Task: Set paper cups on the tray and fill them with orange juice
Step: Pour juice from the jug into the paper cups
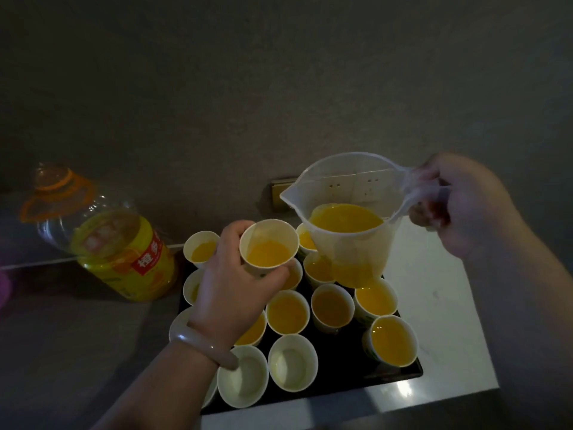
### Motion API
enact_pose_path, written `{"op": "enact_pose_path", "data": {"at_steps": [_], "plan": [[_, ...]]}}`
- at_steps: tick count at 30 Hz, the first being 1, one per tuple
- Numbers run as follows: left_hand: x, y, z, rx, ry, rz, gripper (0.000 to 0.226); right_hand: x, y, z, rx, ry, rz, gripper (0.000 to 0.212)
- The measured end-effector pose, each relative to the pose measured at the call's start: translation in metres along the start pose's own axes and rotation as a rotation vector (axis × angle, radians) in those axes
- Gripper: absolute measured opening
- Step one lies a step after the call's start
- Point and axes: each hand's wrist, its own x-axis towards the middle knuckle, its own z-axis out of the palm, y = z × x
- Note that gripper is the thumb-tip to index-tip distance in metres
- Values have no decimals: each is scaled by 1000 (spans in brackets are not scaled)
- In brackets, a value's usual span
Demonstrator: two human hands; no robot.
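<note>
A black tray [347, 366] holds several white paper cups. Most are full of orange juice, such as one at the right front [392, 341]. Two at the front, one on the left [243, 377] and one beside it [293, 363], are empty. My left hand [231, 290] grips a juice-filled paper cup [268, 248] lifted above the tray's back rows. My right hand [459, 206] holds the handle of a clear plastic measuring jug [350, 221], partly full of juice, hovering over the tray's back right. The jug's spout points left toward the held cup.
A large clear juice bottle [114, 243] with a yellow label and orange handle stands left of the tray, its neck open. Wall sockets [350, 187] sit behind the jug. The tray rests on a white counter [434, 305] whose edge runs close on the right and front.
</note>
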Motion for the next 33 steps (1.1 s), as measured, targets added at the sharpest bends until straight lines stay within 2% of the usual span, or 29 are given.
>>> {"op": "enact_pose_path", "data": {"at_steps": [5, 9, 15, 19, 22, 29, 33], "plan": [[-18, 1, 17, 10, -36, 49, 63, -5, 10, -10, 208, 108, -37, 32], [-40, 1, 37, 5, -196, 81, 68, -8, 14, -18, 319, 172, -95, 25], [-58, 5, 67, 19, -394, 210, 60, -10, 15, -27, 302, 182, -149, 20], [-59, -1, 77, 72, -467, 246, 71, -12, 17, -32, 301, 156, -128, 24], [-57, -3, 80, 129, -502, 278, 72, -14, 19, -34, 266, 148, -109, 34], [-52, 0, 80, 233, -549, 370, 60, -11, 21, -36, 227, 154, -64, 32], [-52, 1, 78, 256, -586, 360, 62, -13, 21, -37, 243, 156, -71, 30]]}}
